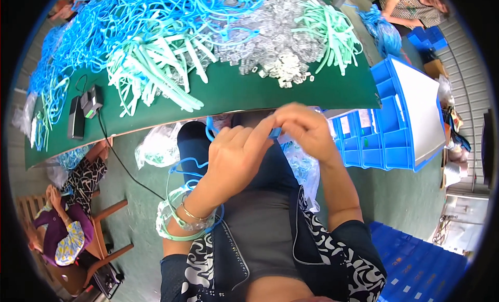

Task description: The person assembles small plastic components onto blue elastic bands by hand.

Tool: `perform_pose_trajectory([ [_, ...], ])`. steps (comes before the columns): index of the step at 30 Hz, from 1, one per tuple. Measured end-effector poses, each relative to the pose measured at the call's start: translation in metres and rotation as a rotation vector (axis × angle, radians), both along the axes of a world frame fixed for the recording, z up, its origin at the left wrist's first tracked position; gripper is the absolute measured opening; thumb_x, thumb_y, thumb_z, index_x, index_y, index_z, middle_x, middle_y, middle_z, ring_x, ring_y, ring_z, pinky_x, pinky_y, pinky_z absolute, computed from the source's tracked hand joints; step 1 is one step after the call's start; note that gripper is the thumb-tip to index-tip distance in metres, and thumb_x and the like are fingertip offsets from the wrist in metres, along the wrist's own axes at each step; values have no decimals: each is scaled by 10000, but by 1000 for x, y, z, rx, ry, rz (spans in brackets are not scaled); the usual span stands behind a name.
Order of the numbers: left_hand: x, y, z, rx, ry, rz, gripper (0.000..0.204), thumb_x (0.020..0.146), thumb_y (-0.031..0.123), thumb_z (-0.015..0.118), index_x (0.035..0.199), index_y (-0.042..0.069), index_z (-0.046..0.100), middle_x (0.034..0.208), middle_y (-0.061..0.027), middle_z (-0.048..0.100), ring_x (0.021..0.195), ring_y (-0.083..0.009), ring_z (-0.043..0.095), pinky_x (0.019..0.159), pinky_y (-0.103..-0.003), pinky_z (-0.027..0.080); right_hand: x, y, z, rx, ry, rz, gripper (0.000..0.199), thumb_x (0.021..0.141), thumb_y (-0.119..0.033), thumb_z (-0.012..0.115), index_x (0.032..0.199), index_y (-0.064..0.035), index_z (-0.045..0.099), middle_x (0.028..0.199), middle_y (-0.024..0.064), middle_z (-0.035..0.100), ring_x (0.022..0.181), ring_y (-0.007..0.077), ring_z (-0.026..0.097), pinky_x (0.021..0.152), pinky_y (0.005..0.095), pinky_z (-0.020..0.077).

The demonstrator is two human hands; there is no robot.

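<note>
My left hand (236, 154) and my right hand (304, 128) meet just below the green table's front edge (291, 97), above my lap. Both pinch one small blue plastic strap piece (274, 132) between their fingertips. A blue loop (209, 130) curls out past my left fingers. Several blue and mint-green straps (179, 190) hang looped around my left wrist, beside a bracelet. On the table lie a heap of blue straps (104, 27), mint-green straps (156, 63) and small clear plastic clips (270, 47).
Stacked blue bins (400, 120) stand at my right, more blue crates (416, 265) below them. Clear bags of parts (158, 146) rest on my lap. A black device with a cable (86, 107) lies at the table's left. One person sits at lower left (62, 224), another at top right (410, 6).
</note>
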State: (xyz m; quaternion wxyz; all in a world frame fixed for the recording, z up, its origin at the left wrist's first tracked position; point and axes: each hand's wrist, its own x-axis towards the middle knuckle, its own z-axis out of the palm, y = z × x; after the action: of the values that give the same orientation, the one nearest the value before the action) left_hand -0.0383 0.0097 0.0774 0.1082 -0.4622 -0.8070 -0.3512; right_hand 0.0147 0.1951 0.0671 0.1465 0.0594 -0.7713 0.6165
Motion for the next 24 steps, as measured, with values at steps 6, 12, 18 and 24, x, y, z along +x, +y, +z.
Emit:
perform_pose_trajectory([
  [6, 12, -1, -1, 217, -575, -324, 176, 841, 19, 550, 1004, -22, 603, 695, -84, 589, 561, -152, 555, 515, -255, 427, -44, 139, -51, 1032, 226, -764, 155, 735, -21, 616, 865, -90, 664, 979, 63, 589, 898, 267, 554, 749, 379, 449],
  [12, 17, -11, -12, 195, -929, -279, 165, 871, 50, 533, 1000, -32, 595, 732, -49, 594, 624, -81, 544, 557, -224, 439, -38, 153, -51, 1120, 153, -664, 125, 752, -57, 612, 851, -117, 660, 974, 63, 593, 959, 242, 543, 778, 374, 430],
  [18, 1, -24, -29, 309, -1236, -170, 197, 903, 113, 515, 1027, -24, 585, 705, 32, 518, 646, -35, 450, 569, -189, 381, 5, 116, -18, 202, 419, -712, 126, 920, -67, 486, 1010, -22, 562, 930, 48, 593, 890, 129, 543, 805, 268, 432],
  [24, 0, -19, -47, 455, -1311, -62, 234, 920, 130, 501, 1085, -19, 572, 721, 19, 527, 613, -34, 458, 551, -179, 398, 41, 22, 10, 269, 25, -316, 200, 826, 23, 561, 1017, 4, 621, 896, 66, 598, 778, 137, 532, 698, 241, 428],
])
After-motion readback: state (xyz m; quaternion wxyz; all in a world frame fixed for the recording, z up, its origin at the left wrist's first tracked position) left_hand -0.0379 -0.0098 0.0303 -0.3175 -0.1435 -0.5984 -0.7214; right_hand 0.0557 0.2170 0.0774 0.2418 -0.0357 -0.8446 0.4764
